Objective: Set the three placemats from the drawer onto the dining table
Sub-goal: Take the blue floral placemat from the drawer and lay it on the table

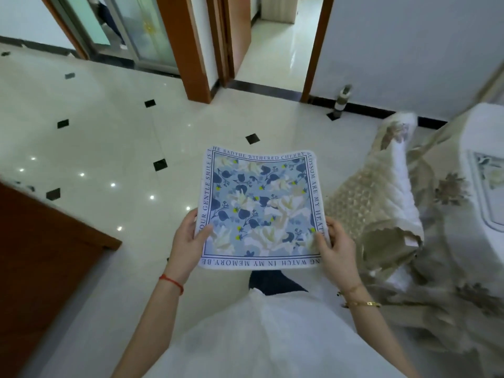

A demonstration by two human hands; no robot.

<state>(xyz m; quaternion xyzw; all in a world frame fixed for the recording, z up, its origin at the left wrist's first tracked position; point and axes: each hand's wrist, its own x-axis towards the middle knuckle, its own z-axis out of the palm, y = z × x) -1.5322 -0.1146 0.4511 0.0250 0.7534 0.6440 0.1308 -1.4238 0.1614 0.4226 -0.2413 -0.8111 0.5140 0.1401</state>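
A square placemat with a blue floral print and a border of printed words is held flat in front of me, above the floor. My left hand grips its near left edge, thumb on top. My right hand grips its near right edge the same way. At the right edge of view, another placemat with a similar floral print lies on the dining table, which is covered with a white cloth.
A chair with a beige patterned and white cover stands just right of the placemat, beside the table. A brown wooden cabinet is at the lower left. Glossy tiled floor spreads ahead, with open doorways beyond. A small bottle stands by the far wall.
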